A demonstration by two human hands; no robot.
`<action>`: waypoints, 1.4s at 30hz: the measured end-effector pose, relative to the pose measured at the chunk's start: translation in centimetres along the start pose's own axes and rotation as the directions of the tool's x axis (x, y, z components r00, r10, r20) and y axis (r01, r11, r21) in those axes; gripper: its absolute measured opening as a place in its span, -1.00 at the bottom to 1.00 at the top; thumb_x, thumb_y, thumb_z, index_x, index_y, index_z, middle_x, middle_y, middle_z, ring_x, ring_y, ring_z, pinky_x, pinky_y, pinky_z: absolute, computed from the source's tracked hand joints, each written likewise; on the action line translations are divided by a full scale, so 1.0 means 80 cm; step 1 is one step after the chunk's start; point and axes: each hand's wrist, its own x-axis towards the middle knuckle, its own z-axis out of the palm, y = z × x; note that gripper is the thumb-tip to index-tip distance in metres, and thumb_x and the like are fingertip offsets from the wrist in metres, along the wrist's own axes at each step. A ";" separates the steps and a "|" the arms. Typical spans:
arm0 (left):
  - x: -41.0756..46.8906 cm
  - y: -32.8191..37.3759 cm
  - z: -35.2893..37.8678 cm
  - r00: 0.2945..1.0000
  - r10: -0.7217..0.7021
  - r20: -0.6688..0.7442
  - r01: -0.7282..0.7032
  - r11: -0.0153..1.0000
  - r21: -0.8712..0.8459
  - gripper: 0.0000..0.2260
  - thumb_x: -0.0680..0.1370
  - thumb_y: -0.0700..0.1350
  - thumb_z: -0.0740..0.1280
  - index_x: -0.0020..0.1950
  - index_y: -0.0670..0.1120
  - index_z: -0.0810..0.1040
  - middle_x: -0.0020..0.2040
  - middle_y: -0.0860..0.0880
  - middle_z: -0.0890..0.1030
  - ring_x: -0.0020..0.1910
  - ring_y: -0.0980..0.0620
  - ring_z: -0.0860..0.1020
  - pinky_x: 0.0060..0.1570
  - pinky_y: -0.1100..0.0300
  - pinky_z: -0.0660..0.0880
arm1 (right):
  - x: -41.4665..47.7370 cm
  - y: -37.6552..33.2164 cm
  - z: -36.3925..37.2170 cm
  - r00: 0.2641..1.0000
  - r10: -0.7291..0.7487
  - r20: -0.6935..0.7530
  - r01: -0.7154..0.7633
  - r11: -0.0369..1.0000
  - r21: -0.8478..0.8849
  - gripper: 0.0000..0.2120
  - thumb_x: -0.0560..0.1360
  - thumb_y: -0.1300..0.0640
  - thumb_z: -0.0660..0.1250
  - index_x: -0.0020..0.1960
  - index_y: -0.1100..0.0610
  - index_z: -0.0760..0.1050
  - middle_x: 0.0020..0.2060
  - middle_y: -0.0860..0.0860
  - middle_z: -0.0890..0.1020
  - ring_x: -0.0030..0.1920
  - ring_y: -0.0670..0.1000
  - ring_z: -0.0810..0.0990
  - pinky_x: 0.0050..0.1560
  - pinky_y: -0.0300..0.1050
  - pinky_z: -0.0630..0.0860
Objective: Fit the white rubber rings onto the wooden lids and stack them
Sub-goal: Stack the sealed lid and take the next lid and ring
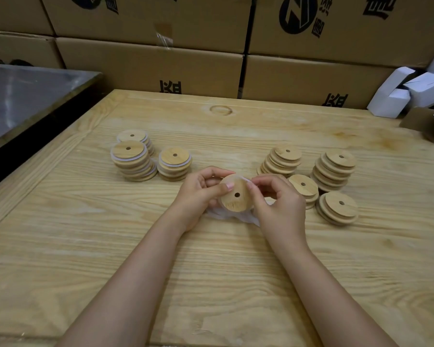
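Note:
My left hand (198, 194) grips a round wooden lid (236, 196) with a small centre hole, held above the table and tilted toward me. My right hand (276, 196) pinches a white rubber ring (247, 181) at the lid's upper right edge. Loose white rings (226, 214) lie on the table under my hands, partly hidden. To the left stand three stacks of lids with white rings (133, 161) (133, 137) (175, 162). To the right are several stacks of bare wooden lids (282, 159) (334, 171) (304, 189) (338, 207).
The work surface is a pale wooden table (110, 246). Cardboard boxes (160, 63) are stacked along its far edge. A metal-topped table (23, 96) stands at the left. Small white cartons (411, 91) lie at the far right corner.

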 end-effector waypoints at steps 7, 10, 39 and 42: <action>0.001 0.000 -0.003 0.997 0.044 0.060 -0.045 0.999 0.011 -0.80 0.50 -0.39 0.29 0.03 -0.15 0.55 -0.19 -0.02 0.69 -0.18 0.06 0.64 -0.16 0.23 0.57 | 0.005 0.001 -0.002 0.940 0.331 0.083 -0.338 0.874 0.350 -0.87 0.42 0.29 0.42 -0.24 0.10 0.61 -0.25 -0.12 0.66 -0.15 -0.21 0.61 -0.10 -0.39 0.47; 0.000 0.001 -0.003 0.996 0.063 0.064 -0.064 0.998 0.013 -0.79 0.50 -0.41 0.27 0.03 -0.15 0.54 -0.18 -0.01 0.69 -0.16 0.07 0.63 -0.14 0.24 0.57 | 0.007 0.000 -0.003 0.936 0.339 0.094 -0.350 0.864 0.362 -0.87 0.41 0.29 0.44 -0.26 0.11 0.62 -0.24 -0.10 0.67 -0.14 -0.19 0.62 -0.10 -0.39 0.47; 0.004 0.005 -0.007 0.992 -0.104 -0.070 0.101 0.994 -0.042 -0.86 0.56 -0.29 0.25 0.05 -0.14 0.55 -0.18 -0.10 0.66 -0.19 -0.03 0.62 -0.20 0.07 0.58 | 0.010 0.004 -0.012 0.900 0.257 0.351 -0.318 0.940 0.127 -0.81 0.49 0.22 0.34 -0.29 0.05 0.52 -0.39 -0.16 0.56 -0.34 -0.11 0.48 -0.29 -0.24 0.41; 0.004 0.004 -0.007 0.988 -0.113 -0.103 0.106 0.991 -0.076 -0.85 0.56 -0.30 0.24 0.05 -0.14 0.56 -0.18 -0.08 0.66 -0.18 0.00 0.63 -0.22 0.11 0.59 | 0.011 0.001 -0.013 0.902 0.242 0.358 -0.309 0.940 0.143 -0.82 0.49 0.25 0.32 -0.27 0.08 0.51 -0.38 -0.17 0.54 -0.33 -0.10 0.46 -0.31 -0.23 0.39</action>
